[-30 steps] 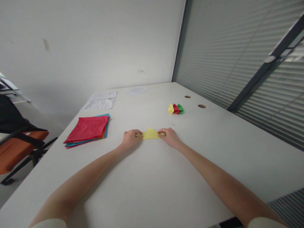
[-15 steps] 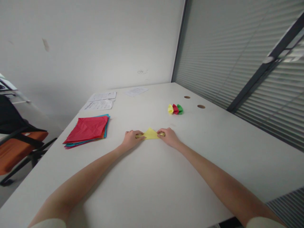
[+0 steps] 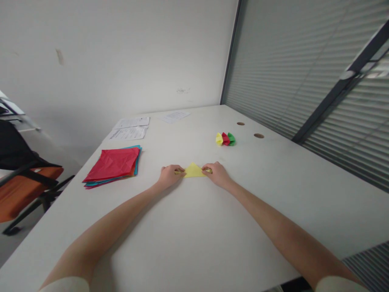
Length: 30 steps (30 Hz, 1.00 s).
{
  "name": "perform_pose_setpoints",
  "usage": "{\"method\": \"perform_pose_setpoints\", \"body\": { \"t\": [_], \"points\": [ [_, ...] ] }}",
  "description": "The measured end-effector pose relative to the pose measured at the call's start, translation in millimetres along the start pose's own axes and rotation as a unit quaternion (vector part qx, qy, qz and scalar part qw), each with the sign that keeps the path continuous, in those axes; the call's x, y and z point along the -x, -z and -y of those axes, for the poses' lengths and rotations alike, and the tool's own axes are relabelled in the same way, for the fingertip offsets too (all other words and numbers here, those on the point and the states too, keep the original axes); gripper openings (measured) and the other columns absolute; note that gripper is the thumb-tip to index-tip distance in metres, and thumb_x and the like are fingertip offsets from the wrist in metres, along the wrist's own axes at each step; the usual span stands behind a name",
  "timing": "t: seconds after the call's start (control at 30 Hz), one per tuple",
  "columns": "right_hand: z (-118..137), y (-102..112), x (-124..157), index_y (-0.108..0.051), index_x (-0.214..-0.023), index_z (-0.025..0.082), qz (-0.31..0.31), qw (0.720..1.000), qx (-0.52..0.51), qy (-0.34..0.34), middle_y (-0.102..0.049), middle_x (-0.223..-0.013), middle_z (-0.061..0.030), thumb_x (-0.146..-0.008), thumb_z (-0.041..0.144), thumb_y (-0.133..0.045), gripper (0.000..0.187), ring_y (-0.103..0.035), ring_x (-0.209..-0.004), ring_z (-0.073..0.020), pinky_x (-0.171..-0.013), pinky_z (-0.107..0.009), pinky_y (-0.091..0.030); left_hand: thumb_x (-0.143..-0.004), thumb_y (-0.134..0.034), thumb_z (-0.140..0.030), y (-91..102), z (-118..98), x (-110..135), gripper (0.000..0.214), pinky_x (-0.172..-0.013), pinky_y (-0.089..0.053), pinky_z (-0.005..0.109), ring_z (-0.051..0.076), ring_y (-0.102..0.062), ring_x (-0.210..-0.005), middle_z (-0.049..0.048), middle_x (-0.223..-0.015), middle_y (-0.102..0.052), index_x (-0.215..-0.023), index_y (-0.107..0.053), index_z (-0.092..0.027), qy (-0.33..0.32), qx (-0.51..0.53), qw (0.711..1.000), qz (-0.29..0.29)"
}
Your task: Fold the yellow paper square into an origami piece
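A small yellow paper triangle [image 3: 193,171] lies flat on the white table [image 3: 194,227], its point facing away from me. My left hand [image 3: 169,176] pinches its left corner with curled fingers. My right hand [image 3: 216,174] pinches the right corner the same way. Both hands rest on the tabletop with the paper stretched between them.
A stack of coloured sheets with red on top [image 3: 113,165] lies to the left. Three small folded pieces, yellow, red and green [image 3: 225,138], sit beyond the hands. Printed papers [image 3: 131,128] lie at the far edge. Two cable holes [image 3: 258,136] are at the right. An orange chair [image 3: 21,188] stands left.
The hands and the yellow triangle stay in the same place; only the fingers shift slightly on its corners.
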State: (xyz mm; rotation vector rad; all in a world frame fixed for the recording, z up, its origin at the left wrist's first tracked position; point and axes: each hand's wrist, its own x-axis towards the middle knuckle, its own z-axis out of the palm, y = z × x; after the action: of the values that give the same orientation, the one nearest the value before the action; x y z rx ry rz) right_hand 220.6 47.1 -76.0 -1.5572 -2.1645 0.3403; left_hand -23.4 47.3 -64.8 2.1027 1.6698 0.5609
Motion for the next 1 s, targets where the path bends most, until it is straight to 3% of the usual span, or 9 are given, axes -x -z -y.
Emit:
{"method": "perform_pose_setpoints", "body": {
  "t": [0.27, 0.5, 0.73, 1.0],
  "points": [
    [-3, -3, -4, -0.072, -0.096, 0.023, 0.003, 1.000, -0.005, 0.017, -0.073, -0.093, -0.0048, -0.085, 0.026, -0.061, 0.016, -0.056, -0.091, -0.0221, -0.083, -0.035, -0.042, -0.082, -0.062, -0.035, -4.5, 1, -2, 0.016, -0.091, -0.041, 0.038, 0.023, -0.067, -0.090, 0.0025, -0.091, -0.075, -0.081, -0.075, -0.025, -0.008, -0.024, 1.000, -0.016],
    [-5, -2, -2, -0.072, -0.093, 0.022, 0.022, 0.998, -0.029, 0.041, -0.073, -0.093, -0.0045, -0.086, 0.024, -0.059, 0.015, -0.056, -0.090, -0.0212, -0.085, -0.036, -0.041, -0.080, -0.063, -0.036, -2.5, 3, 0, 0.017, -0.083, -0.044, 0.031, 0.019, -0.067, -0.085, 0.0017, -0.090, -0.075, -0.087, -0.074, -0.025, -0.016, 0.006, 1.000, -0.006],
    [-1, 3, 1, -0.071, -0.102, 0.022, 0.028, 0.998, -0.053, 0.011, -0.069, -0.087, -0.0049, -0.084, 0.027, -0.063, 0.020, -0.059, -0.084, -0.0184, -0.082, -0.033, -0.043, -0.078, -0.065, -0.036, -1.7, 6, 0, 0.019, -0.079, -0.045, 0.029, 0.017, -0.066, -0.083, 0.0000, -0.085, -0.074, -0.091, -0.072, -0.024, -0.034, 0.019, 0.999, 0.008],
    [6, 6, 1, -0.073, -0.096, 0.023, 0.032, 0.998, -0.046, -0.025, -0.070, -0.089, -0.0043, -0.084, 0.023, -0.062, 0.016, -0.062, -0.082, -0.0175, -0.082, -0.032, -0.045, -0.080, -0.063, -0.035, 1.5, 2, 0, 0.016, -0.079, -0.045, 0.029, 0.019, -0.067, -0.087, 0.0011, -0.090, -0.075, -0.084, -0.073, -0.025, -0.026, -0.001, 1.000, 0.014]
  ]
}}
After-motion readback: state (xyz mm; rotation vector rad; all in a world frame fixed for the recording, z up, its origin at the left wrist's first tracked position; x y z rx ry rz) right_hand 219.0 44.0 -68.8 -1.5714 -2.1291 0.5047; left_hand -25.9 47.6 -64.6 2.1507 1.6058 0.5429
